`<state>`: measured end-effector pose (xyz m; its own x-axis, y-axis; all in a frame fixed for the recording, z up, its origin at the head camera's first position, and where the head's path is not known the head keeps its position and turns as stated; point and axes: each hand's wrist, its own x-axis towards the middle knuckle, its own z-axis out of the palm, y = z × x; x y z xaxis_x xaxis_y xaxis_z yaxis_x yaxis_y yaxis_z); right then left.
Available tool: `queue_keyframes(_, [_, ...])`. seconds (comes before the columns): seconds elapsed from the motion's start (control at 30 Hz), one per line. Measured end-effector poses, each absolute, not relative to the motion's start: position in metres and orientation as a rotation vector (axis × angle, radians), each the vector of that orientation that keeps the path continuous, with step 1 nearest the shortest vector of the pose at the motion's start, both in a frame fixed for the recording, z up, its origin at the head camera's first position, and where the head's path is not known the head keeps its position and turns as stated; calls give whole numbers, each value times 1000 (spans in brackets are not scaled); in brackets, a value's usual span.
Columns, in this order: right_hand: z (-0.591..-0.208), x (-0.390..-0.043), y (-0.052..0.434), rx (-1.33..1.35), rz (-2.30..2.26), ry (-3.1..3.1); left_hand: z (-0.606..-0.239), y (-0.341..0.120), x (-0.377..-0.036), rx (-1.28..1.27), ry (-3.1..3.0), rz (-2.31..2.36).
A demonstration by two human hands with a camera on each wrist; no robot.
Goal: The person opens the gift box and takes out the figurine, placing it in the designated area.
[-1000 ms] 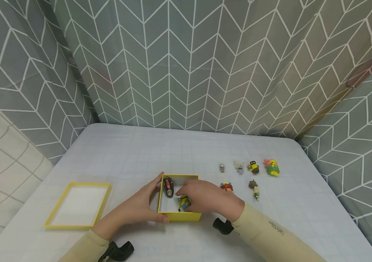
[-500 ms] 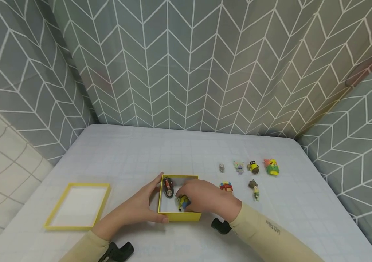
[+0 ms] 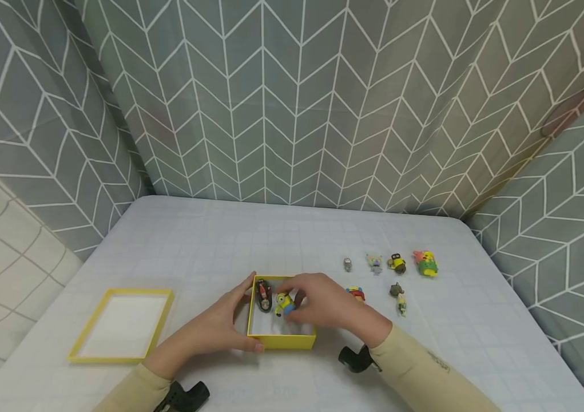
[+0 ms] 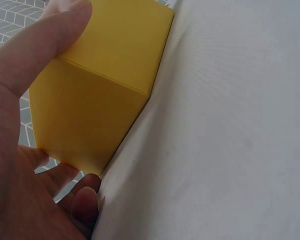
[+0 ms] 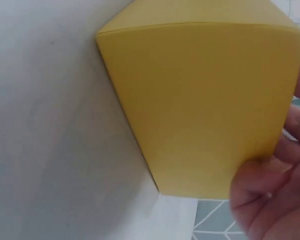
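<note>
A small open yellow box (image 3: 281,341) sits on the table near the front. My left hand (image 3: 219,323) grips its left side, thumb at the front corner and fingers at the back corner; the left wrist view shows that hand (image 4: 20,125) around the yellow box (image 4: 100,90). My right hand (image 3: 322,306) reaches over the box and pinches a yellow minion figure (image 3: 284,304) inside it. A dark red-and-black figure (image 3: 263,294) lies in the box's back left part. In the right wrist view the box wall (image 5: 200,100) fills the frame, with a fingertip (image 5: 270,200) at the lower right.
The box's yellow lid (image 3: 123,324) lies upturned to the left. Several small toy figures lie to the right: a red one (image 3: 356,294), a grey one (image 3: 348,264), a pale one (image 3: 374,262), a dark yellow one (image 3: 398,262), an orange-green one (image 3: 426,262), a brown one (image 3: 400,297). Patterned curtains surround the white table (image 3: 209,246).
My right hand has moved the minion figure from the box's front part toward its back, beside the dark figure. The left hand has stayed on the box.
</note>
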<state>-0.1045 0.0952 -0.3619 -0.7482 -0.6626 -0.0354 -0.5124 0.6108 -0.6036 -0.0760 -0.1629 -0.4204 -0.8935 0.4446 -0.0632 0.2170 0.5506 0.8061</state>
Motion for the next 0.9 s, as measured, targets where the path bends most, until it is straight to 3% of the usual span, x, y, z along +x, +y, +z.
queue_keyframes(0.33, [-350,-96,127,-787,-1181,2606,-420,-162,-75,553,2530,1279])
queue_keyframes(0.9, [-357,-85,181,-442,-1310,2708,-420,-163,-74,569,2525,1287])
